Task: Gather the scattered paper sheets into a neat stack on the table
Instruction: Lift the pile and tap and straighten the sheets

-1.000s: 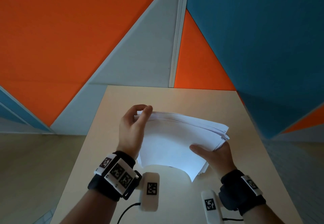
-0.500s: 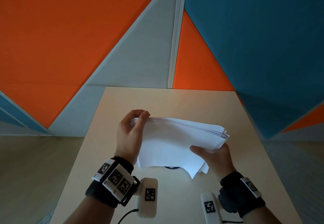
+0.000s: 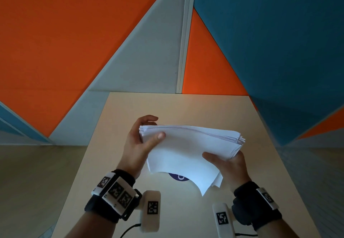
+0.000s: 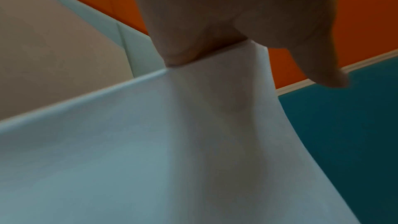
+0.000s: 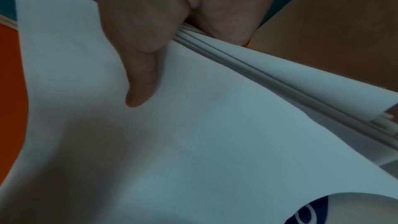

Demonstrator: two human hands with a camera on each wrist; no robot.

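A sheaf of white paper sheets (image 3: 188, 148) is held above the beige table (image 3: 195, 107), its near edge sagging and its corners uneven. My left hand (image 3: 143, 141) grips the sheaf's left end, thumb on top and fingers curled behind the far corner. My right hand (image 3: 225, 161) pinches the right end, thumb on the top sheet (image 5: 193, 125) and fingers underneath. In the left wrist view the thumb presses the paper's edge (image 4: 150, 142). The right wrist view shows the layered sheet edges (image 5: 280, 81) fanned slightly.
A dark blue round mark (image 3: 178, 177) on the table shows just under the sheaf's near edge. Orange, grey and teal wall panels (image 3: 260, 42) stand behind the table. Floor lies on both sides of the table.
The left thumb has slid from the far corner onto the top sheet. The sheaf sits a little flatter and more squared between both hands.
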